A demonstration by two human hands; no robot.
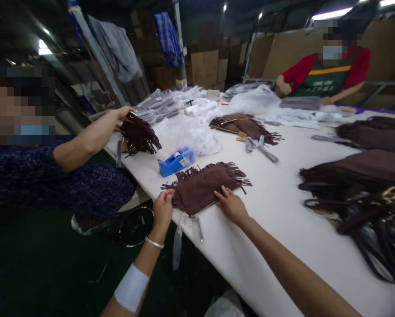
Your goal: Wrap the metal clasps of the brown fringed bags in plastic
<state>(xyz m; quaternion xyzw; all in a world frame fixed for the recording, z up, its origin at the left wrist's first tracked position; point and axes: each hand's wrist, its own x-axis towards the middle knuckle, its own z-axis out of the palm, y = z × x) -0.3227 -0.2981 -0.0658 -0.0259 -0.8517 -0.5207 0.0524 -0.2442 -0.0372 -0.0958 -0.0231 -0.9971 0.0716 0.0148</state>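
Note:
A dark brown fringed bag (206, 187) lies flat near the table's front edge, its zipper side facing me. My left hand (163, 207) pinches the fringe at the bag's left end, thumb against fingers. On the right part of the bag, my right hand (231, 204) rests with its fingers spread on the surface near the zipper. Plastic-wrapped strips (177, 242) hang from the bag's near corner over the table edge. Just behind the bag stands a blue tape dispenser (177, 161).
A second fringed bag (239, 125) lies further back, and several more bags (375, 176) pile up at right. Clear plastic bags (197, 132) heap mid-table. At left a co-worker's hand (125, 113) holds another fringed bag (140, 134). A person in a green apron (327, 79) works across the table.

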